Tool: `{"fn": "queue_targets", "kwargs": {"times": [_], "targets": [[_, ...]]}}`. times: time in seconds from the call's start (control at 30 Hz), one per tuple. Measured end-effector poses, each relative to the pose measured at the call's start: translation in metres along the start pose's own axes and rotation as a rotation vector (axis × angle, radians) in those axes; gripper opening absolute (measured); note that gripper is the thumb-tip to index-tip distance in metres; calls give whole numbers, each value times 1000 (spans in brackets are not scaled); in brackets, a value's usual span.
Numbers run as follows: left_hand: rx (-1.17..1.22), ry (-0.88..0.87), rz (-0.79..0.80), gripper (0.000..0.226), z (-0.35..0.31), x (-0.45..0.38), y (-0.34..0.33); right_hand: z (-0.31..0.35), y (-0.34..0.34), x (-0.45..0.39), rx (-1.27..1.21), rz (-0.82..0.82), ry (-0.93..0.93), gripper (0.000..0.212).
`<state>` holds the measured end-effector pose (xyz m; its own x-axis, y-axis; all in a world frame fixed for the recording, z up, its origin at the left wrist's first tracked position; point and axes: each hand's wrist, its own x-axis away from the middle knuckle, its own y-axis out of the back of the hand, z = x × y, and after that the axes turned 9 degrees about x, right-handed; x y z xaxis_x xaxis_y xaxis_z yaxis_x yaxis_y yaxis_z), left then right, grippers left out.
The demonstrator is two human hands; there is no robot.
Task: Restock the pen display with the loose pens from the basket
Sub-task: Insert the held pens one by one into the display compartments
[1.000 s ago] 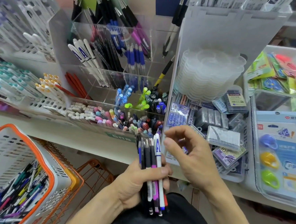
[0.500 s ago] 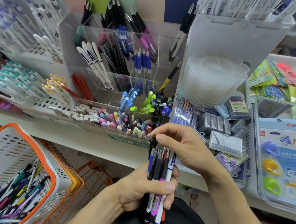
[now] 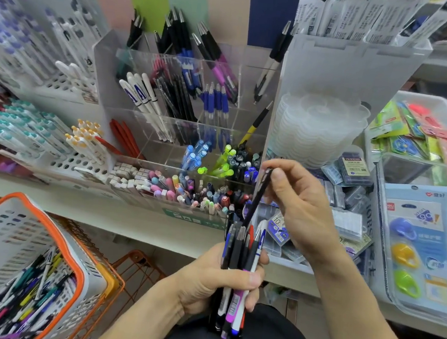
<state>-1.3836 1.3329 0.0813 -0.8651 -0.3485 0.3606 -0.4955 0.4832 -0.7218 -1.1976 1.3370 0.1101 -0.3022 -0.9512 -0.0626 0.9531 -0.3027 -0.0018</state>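
Pens (image 3: 236, 274) in black, blue, white, purple and red stood bunched upright in the left hand (image 3: 217, 283), whose fingers curled around the middle of the bundle, thumb across the front. One dark pen (image 3: 258, 197) rose out of the bunch at a slant, its upper end pinched between the thumb and fingertips of the right hand (image 3: 295, 203). More loose pens (image 3: 22, 294) lay jumbled in the white basket (image 3: 80, 281) with the orange rim at lower left (its near end ran out of view). The clear pen display (image 3: 110, 57) stood on the shelf (image 3: 119, 216) behind, its tiered compartments holding white, black, blue and purple pens. The lower tips of the gripped bundle were lost against dark clothing. The right wrist bent, palm facing left, just above the bunch and in front of the display's lowest row.
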Motion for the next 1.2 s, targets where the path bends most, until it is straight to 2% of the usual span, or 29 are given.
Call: {"fn": "queue_targets", "kwargs": {"times": [0.1,0.17,0.33,0.4,0.5,0.67,0.8,0.87,0.93,1.0,1.03,1.1,1.2], "targets": [[13,-26,-51,30,5,-1,1,10,11,1,-171,-149,-12,18],[37,-40,-97,36,6,-2,1,14,20,6,-175,-140,49,17],[286,-108,-212,64,2,-8,0,8,25,36,-125,203,157,17],[378,-132,-239,74,-1,-10,1,6,24,47,-103,326,122,14],[389,-148,-296,86,-4,-10,6,4,22,60,-58,487,50,14],[256,-156,-369,52,2,-8,1,2,17,67,244,606,33,15],[250,-156,-377,41,6,-9,-4,7,17,64,285,629,-22,15],[207,-147,-350,33,6,-8,-7,9,14,60,238,544,-19,10],[138,-112,-295,29,6,-5,-9,9,9,55,217,347,-24,9],[97,-54,-220,32,9,-3,-10,6,5,46,319,163,6,12],[84,-25,-189,33,11,-2,-10,5,4,41,422,121,41,12],[40,10,-132,28,12,0,-12,4,3,30,600,172,67,18],[-61,25,-100,22,12,2,-14,7,1,20,604,403,-32,17]]}}
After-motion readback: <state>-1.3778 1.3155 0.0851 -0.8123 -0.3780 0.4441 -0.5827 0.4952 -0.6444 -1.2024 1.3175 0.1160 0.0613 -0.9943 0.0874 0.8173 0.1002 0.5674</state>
